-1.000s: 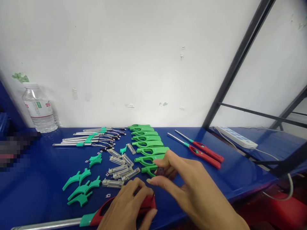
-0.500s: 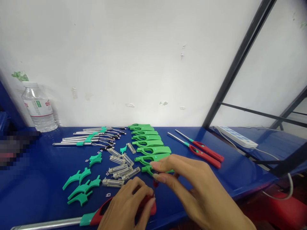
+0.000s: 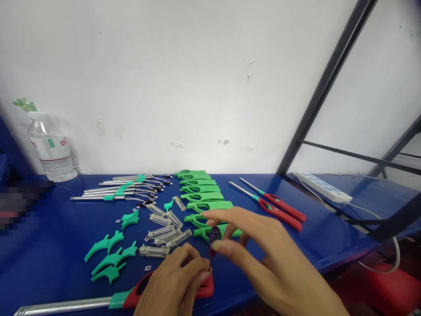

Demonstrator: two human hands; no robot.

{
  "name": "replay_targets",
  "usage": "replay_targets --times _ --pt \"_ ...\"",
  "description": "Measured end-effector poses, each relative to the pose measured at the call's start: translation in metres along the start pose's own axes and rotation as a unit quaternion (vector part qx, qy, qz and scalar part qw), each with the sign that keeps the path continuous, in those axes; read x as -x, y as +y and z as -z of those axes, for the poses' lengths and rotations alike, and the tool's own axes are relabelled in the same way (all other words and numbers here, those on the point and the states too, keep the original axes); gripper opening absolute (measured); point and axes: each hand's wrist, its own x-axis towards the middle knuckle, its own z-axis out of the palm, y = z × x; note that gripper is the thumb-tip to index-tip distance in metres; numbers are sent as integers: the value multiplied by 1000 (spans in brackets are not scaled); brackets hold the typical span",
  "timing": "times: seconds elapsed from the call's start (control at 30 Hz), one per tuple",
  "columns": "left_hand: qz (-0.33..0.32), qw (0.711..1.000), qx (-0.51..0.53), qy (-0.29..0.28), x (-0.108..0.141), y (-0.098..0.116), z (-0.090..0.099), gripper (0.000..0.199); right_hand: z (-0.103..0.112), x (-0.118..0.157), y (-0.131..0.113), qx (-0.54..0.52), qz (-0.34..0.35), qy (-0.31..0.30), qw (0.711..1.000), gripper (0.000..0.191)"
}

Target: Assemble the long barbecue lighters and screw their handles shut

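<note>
A red lighter (image 3: 205, 287) with a teal collar and a long silver tube lies at the table's front edge. My left hand (image 3: 176, 281) rests over its red handle, fingers closed around it near the handle's end. A small dark screwdriver (image 3: 214, 239) stands upright with its tip down at the handle. My right hand (image 3: 259, 259) is at the screwdriver, thumb against its grip and index finger raised above it, apart from the thumb. The screwdriver's tip is partly hidden by my left fingertips.
Green handle shells (image 3: 202, 196), clear fuel tanks (image 3: 161, 232), teal triggers (image 3: 108, 259) and silver tubes with wires (image 3: 108, 192) lie beyond my hands. Two red lighters (image 3: 279, 213) lie right. A water bottle (image 3: 52, 149) and power strip (image 3: 324, 186) stand farther out.
My right index finger has lifted and opened away from the thumb, showing more of the screwdriver's grip. My left hand stays on the red handle.
</note>
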Motion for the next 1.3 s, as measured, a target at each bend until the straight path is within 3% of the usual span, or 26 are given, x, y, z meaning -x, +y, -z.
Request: replay_targets --times 0.1,0.23,0.33,0.47,0.57,0.7,0.83,0.9,0.97,1.13,1.27,1.3 --pt "11 1000 20 -20 -1 1 3 34 1 -2 2 -38 18 -19 999 24" --pt "24 999 26 -19 -1 2 3 32 -2 -5 2 -7 -25 20 999 12" --pt "20 999 22 -22 0 2 2 30 -3 -4 -1 26 -44 47 998 27" --pt "22 1000 11 -19 -1 4 4 35 2 1 1 6 -46 11 999 3" --pt "20 999 8 -23 -1 5 6 37 7 2 4 -32 -9 -17 999 20" --pt "19 1000 16 -17 0 3 4 30 4 -3 2 -23 -42 4 999 12" --pt "9 1000 8 -6 2 -2 -1 30 -4 -7 -4 13 -62 38 997 51" --pt "4 1000 0 -7 3 -2 -1 31 -4 -5 -5 8 -63 33 997 39" --pt "8 1000 2 -15 2 -1 0 32 -1 -3 -3 -25 -50 16 998 8" --pt "28 999 24 -23 -2 5 6 31 7 -6 5 -132 -36 -55 989 26" --pt "38 999 21 -2 -2 7 5 24 2 -8 3 -66 -83 17 994 17" --pt "39 999 24 7 -2 8 4 23 0 -9 1 -54 -95 25 994 24"
